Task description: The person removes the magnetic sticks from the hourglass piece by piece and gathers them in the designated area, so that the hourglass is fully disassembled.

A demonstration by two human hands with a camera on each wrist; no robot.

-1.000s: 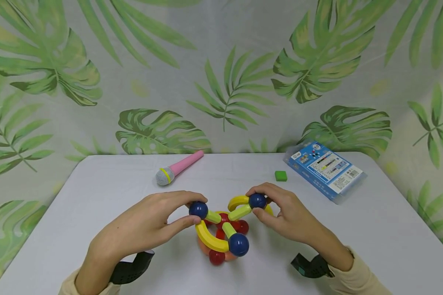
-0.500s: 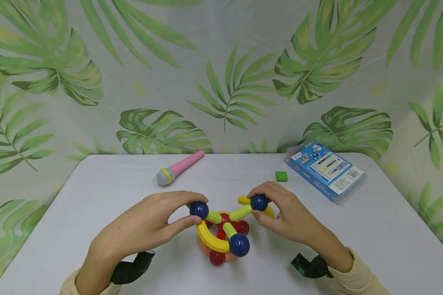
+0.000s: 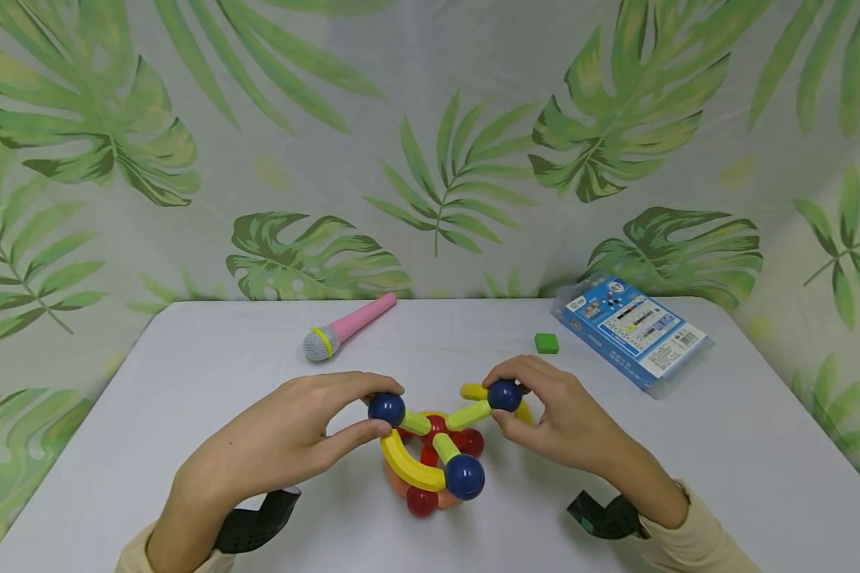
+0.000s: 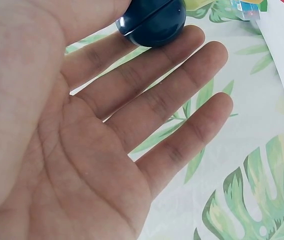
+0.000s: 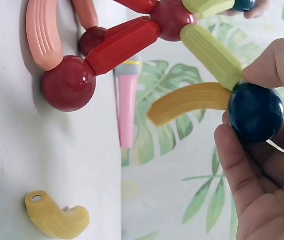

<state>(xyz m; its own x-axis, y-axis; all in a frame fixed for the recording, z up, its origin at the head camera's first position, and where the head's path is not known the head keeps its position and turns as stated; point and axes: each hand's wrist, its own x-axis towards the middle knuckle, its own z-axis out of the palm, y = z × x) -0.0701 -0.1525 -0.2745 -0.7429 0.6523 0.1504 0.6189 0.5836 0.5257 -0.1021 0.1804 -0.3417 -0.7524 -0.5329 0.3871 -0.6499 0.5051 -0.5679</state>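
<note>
A magnetic ball-and-stick model stands at the table's middle, with a red centre ball (image 3: 435, 428) and light green rods (image 3: 469, 414) spreading to dark blue balls. My left hand (image 3: 287, 430) pinches the left blue ball (image 3: 386, 409) between thumb and fingers; the other fingers extend loosely in the left wrist view. With thumb and fingers, my right hand (image 3: 555, 406) holds the right blue ball (image 5: 256, 112). A yellow curved rod (image 5: 189, 100) sticks out from that ball, its far end free. Another yellow curved rod (image 3: 412, 465) joins the left ball and the front blue ball (image 3: 464, 477).
A loose yellow curved rod (image 5: 57, 215) lies on the table under my right hand. Red balls (image 3: 421, 501) and orange curved rods (image 5: 43, 32) form the model's base. Behind are a pink toy microphone (image 3: 351, 325), a green block (image 3: 546, 343) and a blue box (image 3: 634, 330).
The yellow curved rod on the right blue ball has swung from lying arched toward the model's middle to pointing away from me. My right hand shifted slightly right; the left stayed still.
</note>
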